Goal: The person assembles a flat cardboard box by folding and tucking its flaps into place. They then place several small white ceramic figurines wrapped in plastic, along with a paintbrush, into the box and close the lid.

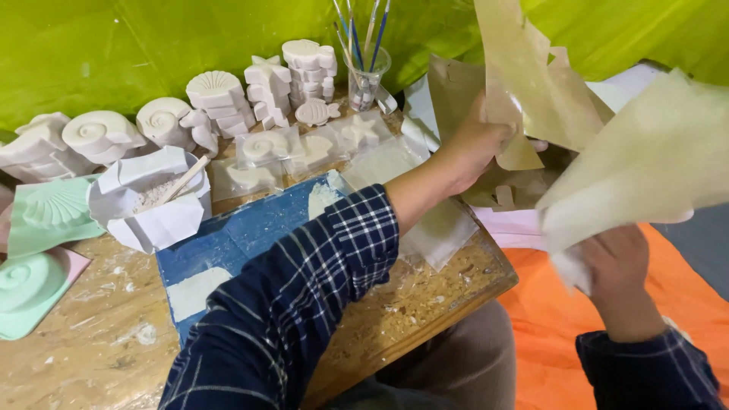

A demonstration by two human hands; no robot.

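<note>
Head view, left hand [478, 144] grip clenched on creased tan paper [531, 83], right hand [619, 266] grasping pale translucent sheet [645, 167]

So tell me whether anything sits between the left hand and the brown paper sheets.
Nothing visible does: the left hand already grips the brown paper sheets directly. The right hand holds a pale sheet off to the side.

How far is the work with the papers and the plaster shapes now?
Done: many white plaster shapes stand in a row. In hand: left hand holds tan paper; right hand holds pale paper. Left: bagged casts lie flat, plaster remains in the white bag.
</note>
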